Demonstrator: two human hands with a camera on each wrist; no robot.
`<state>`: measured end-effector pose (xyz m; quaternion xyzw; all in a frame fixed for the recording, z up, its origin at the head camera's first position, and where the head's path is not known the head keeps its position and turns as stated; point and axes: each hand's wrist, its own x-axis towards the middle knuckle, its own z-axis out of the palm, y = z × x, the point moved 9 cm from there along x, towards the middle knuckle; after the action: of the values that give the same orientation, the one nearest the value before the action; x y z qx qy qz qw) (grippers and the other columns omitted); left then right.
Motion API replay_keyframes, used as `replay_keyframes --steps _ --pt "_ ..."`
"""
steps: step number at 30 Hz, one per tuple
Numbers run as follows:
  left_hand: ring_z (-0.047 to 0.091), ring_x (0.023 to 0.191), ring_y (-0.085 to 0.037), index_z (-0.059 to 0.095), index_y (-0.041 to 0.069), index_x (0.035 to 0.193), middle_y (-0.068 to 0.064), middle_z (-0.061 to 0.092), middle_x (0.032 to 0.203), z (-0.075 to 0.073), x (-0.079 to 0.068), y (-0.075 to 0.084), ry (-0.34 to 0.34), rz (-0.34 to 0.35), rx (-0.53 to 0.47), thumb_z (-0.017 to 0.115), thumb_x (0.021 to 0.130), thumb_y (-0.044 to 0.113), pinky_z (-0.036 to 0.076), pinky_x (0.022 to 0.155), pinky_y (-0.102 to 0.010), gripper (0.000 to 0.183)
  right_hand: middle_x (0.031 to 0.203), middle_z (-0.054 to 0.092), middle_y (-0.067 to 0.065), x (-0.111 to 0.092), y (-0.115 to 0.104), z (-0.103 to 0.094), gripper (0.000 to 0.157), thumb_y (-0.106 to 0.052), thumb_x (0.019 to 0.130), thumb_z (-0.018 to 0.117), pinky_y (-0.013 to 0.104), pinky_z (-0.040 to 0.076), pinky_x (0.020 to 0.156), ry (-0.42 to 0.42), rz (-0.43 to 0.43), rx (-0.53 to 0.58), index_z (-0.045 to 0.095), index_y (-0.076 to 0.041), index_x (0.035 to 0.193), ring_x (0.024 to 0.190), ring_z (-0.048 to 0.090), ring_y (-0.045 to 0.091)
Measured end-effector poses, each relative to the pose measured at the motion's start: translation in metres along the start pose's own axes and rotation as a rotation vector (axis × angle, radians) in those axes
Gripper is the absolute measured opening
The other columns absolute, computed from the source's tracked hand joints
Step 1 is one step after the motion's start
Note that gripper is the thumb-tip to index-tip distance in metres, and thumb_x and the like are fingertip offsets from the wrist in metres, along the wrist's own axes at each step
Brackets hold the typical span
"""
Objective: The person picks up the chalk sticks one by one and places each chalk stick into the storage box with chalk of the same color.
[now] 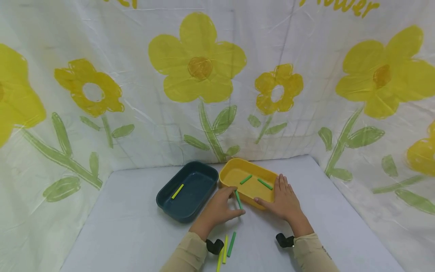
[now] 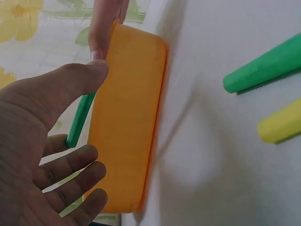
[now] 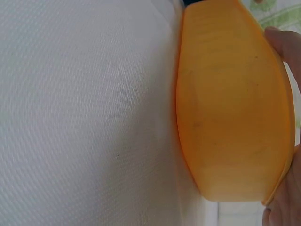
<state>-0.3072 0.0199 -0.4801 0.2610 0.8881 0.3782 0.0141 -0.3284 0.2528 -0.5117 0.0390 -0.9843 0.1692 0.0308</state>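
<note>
My left hand (image 1: 219, 207) pinches a slim green chalk-like stick (image 1: 239, 199) between thumb and index finger, at the near left of a yellow tray (image 1: 234, 174). In the left wrist view, the other fingers of that hand spread apart beside the tray's orange-looking outer wall (image 2: 127, 113). My right hand (image 1: 284, 202) rests against the tray's right corner, its fingers straight along the side and the thumb (image 3: 282, 42) at the near rim. Inside the tray lie two green sticks, one on the left (image 1: 246, 179) and one on the right (image 1: 264, 184).
A dark teal tray (image 1: 195, 189) stands left of the yellow one, with a yellow stick (image 1: 177, 191) in it. On the white tabletop (image 1: 122, 226), nearer me, lie a green stick (image 1: 232, 244) and two yellow sticks (image 1: 225, 249). A flower-printed curtain (image 1: 136, 94) hangs behind.
</note>
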Motion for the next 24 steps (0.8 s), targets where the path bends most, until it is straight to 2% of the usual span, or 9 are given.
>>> replay_keyframes --steps 6,16,24 --pt "0.067 0.116 -0.026 0.057 0.009 0.150 -0.006 0.070 0.128 -0.003 0.007 0.003 0.008 0.031 0.046 0.089 0.087 0.041 0.057 0.101 -0.041 0.077 0.174 0.003 0.034 0.000 -0.001 -0.001 0.138 -0.089 0.087 0.055 0.065 0.010 0.132 -0.001 -0.004 0.007 0.006 0.015 0.163 0.163 0.005 0.051" --pt "0.067 0.116 -0.030 0.056 0.007 0.150 -0.013 0.070 0.126 0.000 0.014 -0.001 0.008 0.044 0.022 0.090 0.086 0.037 0.058 0.099 -0.043 0.079 0.174 0.003 0.033 -0.001 0.001 0.001 0.138 -0.090 0.086 0.054 0.065 0.011 0.132 0.007 0.003 0.010 0.007 0.014 0.164 0.163 0.006 0.051" --pt "0.067 0.116 -0.020 0.055 0.007 0.151 -0.006 0.070 0.128 0.002 0.022 -0.005 0.027 0.012 0.055 0.089 0.087 0.039 0.058 0.102 -0.040 0.080 0.174 0.003 0.033 -0.001 0.000 0.000 0.137 -0.090 0.087 0.054 0.065 0.012 0.132 0.012 -0.002 0.009 0.008 0.014 0.164 0.163 0.007 0.051"
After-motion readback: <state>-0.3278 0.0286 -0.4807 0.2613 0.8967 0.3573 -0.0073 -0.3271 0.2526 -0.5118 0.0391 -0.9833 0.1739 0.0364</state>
